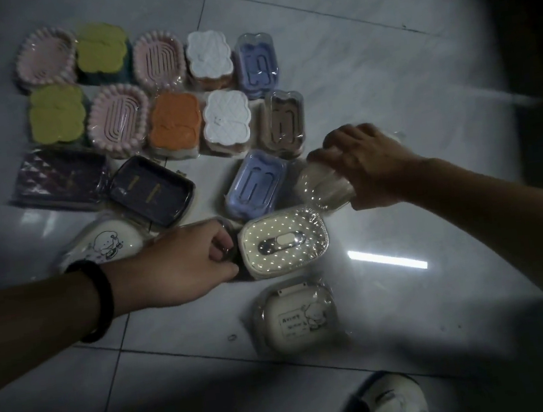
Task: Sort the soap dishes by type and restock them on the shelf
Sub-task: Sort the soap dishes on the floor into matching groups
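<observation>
While I crouch over the tiled floor (381, 55), my shoe (397, 402) is the nearest thing, at 5 o'clock of the view. Beyond it, at 6 o'clock of the spread, a cream cartoon-print case (297, 319) lies wrapped and untouched.

My left hand (185, 264), entering from 8 o'clock, has its fingers curled round a dark wrapped item (236, 244). The item is mostly hidden, so its type cannot be told. A cream dotted dish (283, 242) lies against it at its 3 o'clock.

My right hand (368, 166), entering from 4 o'clock, grasps a beige wrapped dish (325, 185), held tilted. Whether it rests on the floor cannot be told. A blue slotted dish (255, 180) lies at its 9 o'clock and a brown slotted dish (285, 118) at its 11 o'clock.

Farther off, from 10 to 12 o'clock, pink scalloped dishes (119, 118), yellow dishes (57, 112), an orange dish (176, 123) and white dishes (225, 119) lie in two rows.

Step in hand, by my judgement: sorting on the floor. No shelf is in view, so restocking is not yet begun. Next move: place the beige dish beside its own kind, probably the slotted ones. Keep the grip light, as the wrap looks slippery.
</observation>
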The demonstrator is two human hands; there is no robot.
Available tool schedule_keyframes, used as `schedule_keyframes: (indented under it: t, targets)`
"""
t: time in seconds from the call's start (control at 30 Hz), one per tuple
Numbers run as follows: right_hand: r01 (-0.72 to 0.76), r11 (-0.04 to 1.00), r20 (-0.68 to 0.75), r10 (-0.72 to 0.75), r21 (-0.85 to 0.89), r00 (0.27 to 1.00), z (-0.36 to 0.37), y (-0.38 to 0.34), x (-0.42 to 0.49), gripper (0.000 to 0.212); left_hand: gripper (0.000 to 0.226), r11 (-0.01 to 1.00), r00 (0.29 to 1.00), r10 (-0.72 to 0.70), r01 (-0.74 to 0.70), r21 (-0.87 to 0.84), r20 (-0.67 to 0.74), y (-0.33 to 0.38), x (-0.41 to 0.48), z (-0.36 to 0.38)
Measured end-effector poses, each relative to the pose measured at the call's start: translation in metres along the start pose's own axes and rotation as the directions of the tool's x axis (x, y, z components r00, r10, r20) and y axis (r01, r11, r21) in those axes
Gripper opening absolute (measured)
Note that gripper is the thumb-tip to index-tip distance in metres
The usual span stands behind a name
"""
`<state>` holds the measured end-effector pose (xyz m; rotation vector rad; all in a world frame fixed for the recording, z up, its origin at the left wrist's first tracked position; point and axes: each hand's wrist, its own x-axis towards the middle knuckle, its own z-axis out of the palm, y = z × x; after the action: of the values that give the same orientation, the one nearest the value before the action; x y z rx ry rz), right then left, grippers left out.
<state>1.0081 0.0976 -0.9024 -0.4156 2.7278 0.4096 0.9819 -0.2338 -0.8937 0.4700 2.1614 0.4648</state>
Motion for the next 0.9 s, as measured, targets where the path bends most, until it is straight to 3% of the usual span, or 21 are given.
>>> schedule_keyframes:
  t: [0.13, 0.27, 0.4, 0.47, 0.6, 0.67, 0.73, 0.83, 0.87, 0.9]
  targets:
    - [-0.091, 0.963, -0.150, 0.132, 0.253, 0.980, -0.034, 0.001, -0.036, 0.105, 0.045, 0.994, 0.996, 0.076, -0.072, 0.079, -0.042, -0.004, 0.003, 0.011]
    - [-0.015, 0.887, -0.160, 0.100, 0.462, 0.982, -0.049, -0.037, -0.049, 0.110, 0.062, 0.991, 0.999, 0.050, -0.049, 0.125, -0.007, 0.000, 0.004, 0.006]
    - [0.060, 0.891, -0.109, -0.012, 0.449, 0.994, -0.034, -0.081, -0.040, 0.113, 0.069, 0.995, 0.999, 0.034, -0.036, 0.091, 0.028, 0.004, 0.003, 0.001]
    - [0.093, 0.904, -0.150, -0.032, 0.418, 0.988, -0.025, -0.093, -0.037, 0.113, 0.078, 0.998, 0.999, 0.036, -0.037, 0.054, 0.014, 0.001, 0.004, 0.003]
    - [0.119, 0.884, -0.212, -0.023, 0.452, 0.977, -0.016, -0.094, -0.037, 0.122, 0.060, 0.997, 0.999, 0.027, -0.025, -0.075, 0.027, 0.005, 0.004, 0.007]
    - [0.117, 0.858, -0.210, -0.011, 0.501, 0.978, -0.014, -0.090, -0.044, 0.124, 0.065, 0.997, 1.000, -0.003, 0.004, -0.072, 0.015, 0.008, 0.005, 0.008]
    - [0.032, 0.737, -0.199, 0.140, 0.675, 0.970, -0.005, -0.089, -0.057, 0.103, 0.068, 0.996, 0.999, -0.040, 0.042, -0.082, 0.026, 0.009, 0.006, 0.012]
    - [-0.133, 0.348, -0.084, 0.544, 0.928, 0.835, 0.012, -0.095, -0.077, 0.043, 0.039, 0.979, 0.976, -0.106, 0.136, -0.153, 0.190, 0.007, 0.006, 0.025]
    - [-0.189, 0.286, -0.029, 0.615, 0.939, 0.788, 0.021, -0.098, -0.084, 0.028, 0.033, 0.970, 0.958, -0.137, 0.182, -0.162, 0.253, 0.005, 0.004, 0.032]
    - [-0.248, 0.292, 0.011, 0.626, 0.924, 0.780, 0.033, -0.102, -0.092, 0.017, 0.033, 0.961, 0.939, -0.156, 0.216, -0.173, 0.306, 0.002, 0.001, 0.040]
